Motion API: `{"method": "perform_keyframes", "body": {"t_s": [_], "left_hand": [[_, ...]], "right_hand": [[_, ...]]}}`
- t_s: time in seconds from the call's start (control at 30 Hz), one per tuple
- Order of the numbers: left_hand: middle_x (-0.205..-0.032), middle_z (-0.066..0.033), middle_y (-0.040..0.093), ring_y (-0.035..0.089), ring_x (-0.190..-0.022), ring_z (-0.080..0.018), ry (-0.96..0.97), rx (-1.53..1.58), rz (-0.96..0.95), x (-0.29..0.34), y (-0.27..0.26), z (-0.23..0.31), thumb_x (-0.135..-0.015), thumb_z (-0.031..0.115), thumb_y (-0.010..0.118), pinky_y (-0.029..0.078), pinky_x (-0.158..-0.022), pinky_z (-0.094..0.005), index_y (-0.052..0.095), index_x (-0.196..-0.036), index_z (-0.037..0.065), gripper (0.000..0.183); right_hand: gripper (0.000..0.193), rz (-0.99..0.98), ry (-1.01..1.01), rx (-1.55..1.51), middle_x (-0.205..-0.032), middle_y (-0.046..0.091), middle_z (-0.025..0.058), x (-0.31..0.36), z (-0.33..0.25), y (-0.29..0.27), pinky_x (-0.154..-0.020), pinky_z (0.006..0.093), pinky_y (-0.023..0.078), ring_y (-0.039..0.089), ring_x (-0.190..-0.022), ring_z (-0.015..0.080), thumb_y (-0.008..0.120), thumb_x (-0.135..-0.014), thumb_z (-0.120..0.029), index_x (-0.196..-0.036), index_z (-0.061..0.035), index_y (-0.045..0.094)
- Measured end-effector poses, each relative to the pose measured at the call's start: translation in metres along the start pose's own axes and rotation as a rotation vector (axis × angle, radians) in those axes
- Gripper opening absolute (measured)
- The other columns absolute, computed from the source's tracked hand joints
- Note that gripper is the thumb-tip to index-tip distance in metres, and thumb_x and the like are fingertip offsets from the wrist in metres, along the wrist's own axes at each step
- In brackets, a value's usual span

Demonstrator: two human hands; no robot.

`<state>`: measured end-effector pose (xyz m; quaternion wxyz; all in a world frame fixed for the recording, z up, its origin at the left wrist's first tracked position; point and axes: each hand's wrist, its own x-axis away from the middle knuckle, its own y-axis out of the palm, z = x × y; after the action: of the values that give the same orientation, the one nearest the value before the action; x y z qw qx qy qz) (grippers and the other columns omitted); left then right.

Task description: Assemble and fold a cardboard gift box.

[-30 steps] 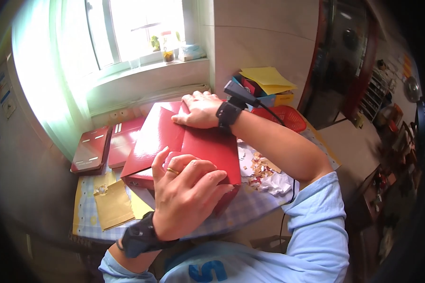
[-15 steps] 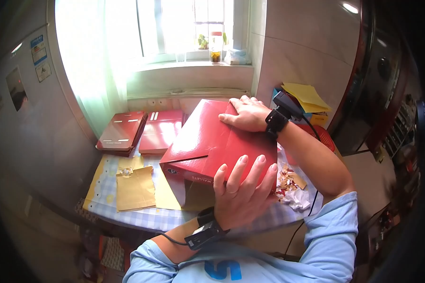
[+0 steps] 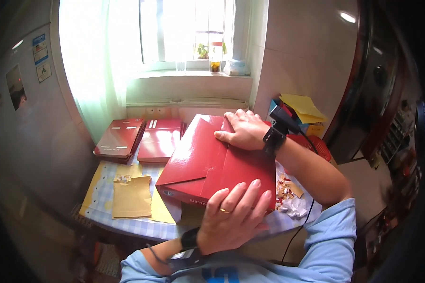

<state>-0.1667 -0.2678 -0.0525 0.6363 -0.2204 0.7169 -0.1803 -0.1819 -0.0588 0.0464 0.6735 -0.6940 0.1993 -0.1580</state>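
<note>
A large glossy red cardboard box (image 3: 189, 155) with overlapping flaps on top sits at the middle of the table, turned at an angle. My right hand (image 3: 245, 131) lies on its upper right part, fingers stretched toward the far edge and thumb apart. By the near edge is my left hand (image 3: 231, 217), a gold ring on one finger. Its fingers are extended and slightly bent, the tips over the box's near right part. Whether the left palm presses on the near side cannot be made out. The underside of the box is hidden.
Red flat cases (image 3: 120, 137) and a red stack (image 3: 160, 141) stand at the back left. A torn tan envelope (image 3: 132, 198) lies near left. Paper scraps (image 3: 288, 188) and crumpled white paper (image 3: 295, 207) lie right. Behind them are a red basket (image 3: 316, 146) and yellow paper (image 3: 302, 107).
The box's near edge sits lower in the picture and covers more of what lay under it. My left hand has drawn down and its fingers are closer together. My right hand stays on top.
</note>
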Motion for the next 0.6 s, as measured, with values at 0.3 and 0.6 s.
{"method": "perform_keyframes", "body": {"t_s": [0.3, 0.6], "left_hand": [[-0.127, -0.0172, 0.054, 0.049, -0.118, -0.0371, -0.096, -0.12, -0.014, 0.007, -0.019, -0.064, -0.093, 0.066, 0.039, 0.033, -0.099, -0.0549, 0.056, -0.124, 0.007, 0.069], [-0.12, -0.0149, 0.055, 0.052, -0.109, -0.0333, -0.079, -0.093, 0.037, 0.012, -0.01, -0.074, -0.089, 0.067, 0.046, 0.034, -0.091, -0.0482, 0.057, -0.116, 0.007, 0.067]], "right_hand": [[0.086, 0.038, -0.072, -0.028, -0.141, 0.043, 0.0274, -0.004, 0.002, 0.004, -0.111, 0.0476, 0.029, 0.039, -0.132, 0.042, 0.049, -0.089, -0.064, -0.144, 0.001, 0.038], [0.075, -0.005, -0.1, -0.111, -0.139, 0.044, 0.0264, -0.01, 0.012, 0.002, -0.111, 0.0459, 0.029, 0.039, -0.131, 0.0418, 0.045, -0.094, -0.057, -0.142, 0.0006, 0.042]]}}
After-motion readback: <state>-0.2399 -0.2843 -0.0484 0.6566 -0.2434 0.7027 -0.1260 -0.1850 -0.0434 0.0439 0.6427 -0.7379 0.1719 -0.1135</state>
